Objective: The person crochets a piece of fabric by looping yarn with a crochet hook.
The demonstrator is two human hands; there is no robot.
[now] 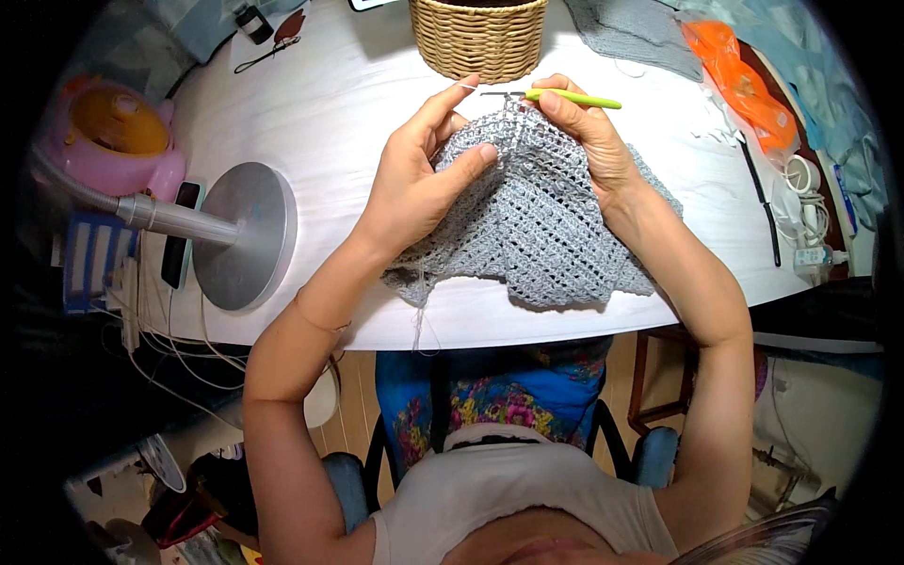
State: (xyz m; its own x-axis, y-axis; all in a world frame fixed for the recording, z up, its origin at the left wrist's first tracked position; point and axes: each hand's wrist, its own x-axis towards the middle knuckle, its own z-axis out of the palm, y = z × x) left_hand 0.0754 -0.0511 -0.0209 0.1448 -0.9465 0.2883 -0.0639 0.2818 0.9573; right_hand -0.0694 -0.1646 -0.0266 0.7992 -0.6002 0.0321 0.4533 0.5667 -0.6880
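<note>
A grey openwork crochet piece (556, 226) hangs from both hands and spreads over the white table toward its near edge. My left hand (438, 155) pinches the upper edge of the fabric with its thumb in front, the index finger raised with a strand of yarn over its tip. In my right hand (584, 127) is a crochet hook (589, 98) with a lime-green handle, held between thumb and fingers. Its metal shaft points left, at the top stitches of the fabric. Loose yarn ends dangle from the fabric's lower left corner.
A wicker basket (478, 40) stands just beyond my hands. On the left are a round grey lamp base (245, 235), a phone (182, 235) and a pink round object (118, 137). An orange plastic bag (739, 85), folded grey knitting (640, 33) and a black stick (761, 202) lie on the right.
</note>
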